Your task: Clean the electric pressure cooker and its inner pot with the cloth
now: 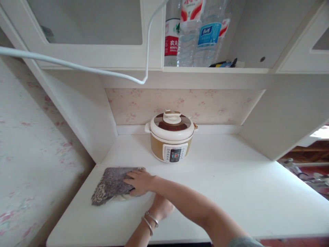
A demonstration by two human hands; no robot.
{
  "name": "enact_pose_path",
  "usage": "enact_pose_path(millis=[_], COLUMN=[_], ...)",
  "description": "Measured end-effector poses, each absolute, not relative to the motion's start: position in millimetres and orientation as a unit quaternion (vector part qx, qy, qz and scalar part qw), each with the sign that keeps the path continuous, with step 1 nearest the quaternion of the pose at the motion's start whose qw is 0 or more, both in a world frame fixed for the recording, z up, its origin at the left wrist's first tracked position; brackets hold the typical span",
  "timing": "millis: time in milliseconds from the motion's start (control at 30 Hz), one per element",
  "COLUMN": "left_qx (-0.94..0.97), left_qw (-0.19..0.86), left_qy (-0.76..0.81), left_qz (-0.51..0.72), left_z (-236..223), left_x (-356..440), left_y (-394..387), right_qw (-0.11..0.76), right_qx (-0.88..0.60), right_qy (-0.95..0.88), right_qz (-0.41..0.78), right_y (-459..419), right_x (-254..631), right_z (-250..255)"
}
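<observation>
Lying palm-down with fingers spread rather than closed, the right hand (141, 181) touches the right end of the folded patterned cloth (115, 181), which lies on the left part of the white counter (231, 192), in front and to the left of the cooker (159, 145). The left hand (164, 207) is partly covered by the right forearm (185, 195); whether its curled fingers hold anything, I cannot tell.
</observation>
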State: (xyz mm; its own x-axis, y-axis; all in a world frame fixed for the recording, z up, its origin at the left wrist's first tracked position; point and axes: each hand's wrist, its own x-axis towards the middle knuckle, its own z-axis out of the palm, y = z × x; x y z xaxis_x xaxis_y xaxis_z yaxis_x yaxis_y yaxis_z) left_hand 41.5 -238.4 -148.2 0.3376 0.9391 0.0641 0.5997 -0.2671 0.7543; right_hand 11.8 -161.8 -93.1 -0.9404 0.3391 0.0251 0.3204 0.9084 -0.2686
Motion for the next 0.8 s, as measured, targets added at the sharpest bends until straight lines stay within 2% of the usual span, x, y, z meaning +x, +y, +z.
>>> enact_pose_path(millis=[100,267,400,533,800], left_qx=[0.780,0.806,0.808,0.787,0.795], left_qw=[0.317,0.361,0.420,0.467,0.447], left_qy=[0.483,0.422,0.371,0.369,0.371], left_qz=[0.241,0.207,0.181,0.162,0.176], left_z=[-137,-118,-115,-116,-123], left_x=[29,1,-8,-10,-15], left_y=[-263,-276,-268,-262,-260], right_qw=[0.045,0.083,0.117,0.131,0.148], right_qx=[-0.165,-0.194,-0.317,-0.465,-0.618], right_qy=[-0.978,-0.966,-0.927,-0.868,-0.770], right_qz=[0.116,0.150,0.164,0.115,0.053], right_y=[-155,-163,-184,-201,-204], right_x=[28,103,174,242,319], right_z=[-103,-103,-107,-113,-134])
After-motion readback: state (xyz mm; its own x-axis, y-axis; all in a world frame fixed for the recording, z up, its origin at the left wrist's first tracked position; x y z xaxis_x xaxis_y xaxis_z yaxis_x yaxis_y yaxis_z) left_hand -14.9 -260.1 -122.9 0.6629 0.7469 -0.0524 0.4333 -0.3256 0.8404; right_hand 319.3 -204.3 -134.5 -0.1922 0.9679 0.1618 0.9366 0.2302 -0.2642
